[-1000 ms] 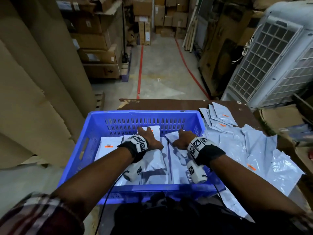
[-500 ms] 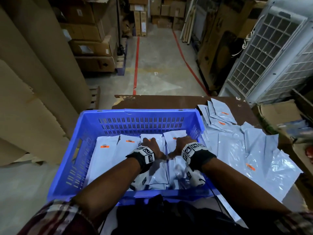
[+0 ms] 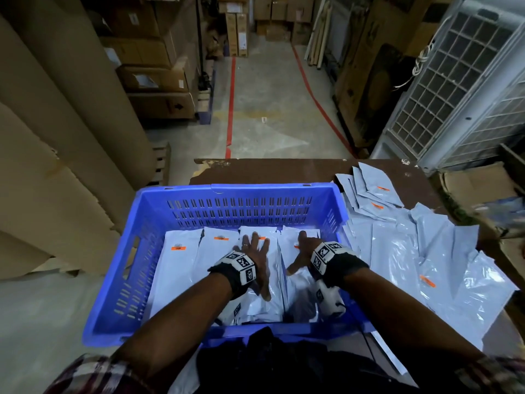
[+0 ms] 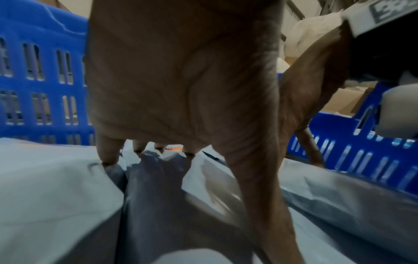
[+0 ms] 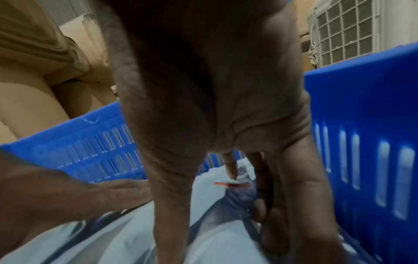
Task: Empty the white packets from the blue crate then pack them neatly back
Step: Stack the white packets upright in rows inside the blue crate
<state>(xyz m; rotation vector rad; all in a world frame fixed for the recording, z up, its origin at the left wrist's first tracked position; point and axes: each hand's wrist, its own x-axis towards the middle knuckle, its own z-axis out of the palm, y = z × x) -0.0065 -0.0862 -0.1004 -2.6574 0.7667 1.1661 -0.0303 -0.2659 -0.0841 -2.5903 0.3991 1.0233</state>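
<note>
Blue crate (image 3: 159,280) sits at near-left of the bench (image 3: 284,172), overhanging its left edge; repacking judged well under way — four columns of white packets (image 3: 181,265) lined up side by side on the crate floor, orange labels toward the far wall. Left hand (image 3: 255,260) flat on the third column, fingers (image 3: 252,240) spread and straight, pressing it down. Right hand (image 3: 305,250) flat on the fourth column by the right wall, fingers extended, thumb splayed toward the left hand — pinching nothing. Still left: large loose pile of packets (image 3: 412,257) fanned over the bench right of the crate, touching its right wall. Room inside: walls rise well above the packed layer, so plenty of depth for more layers. Fourth column tight to the right wall, little side slack. Pile's near-right corner looks close to the bench edge; slip risk there.
</note>
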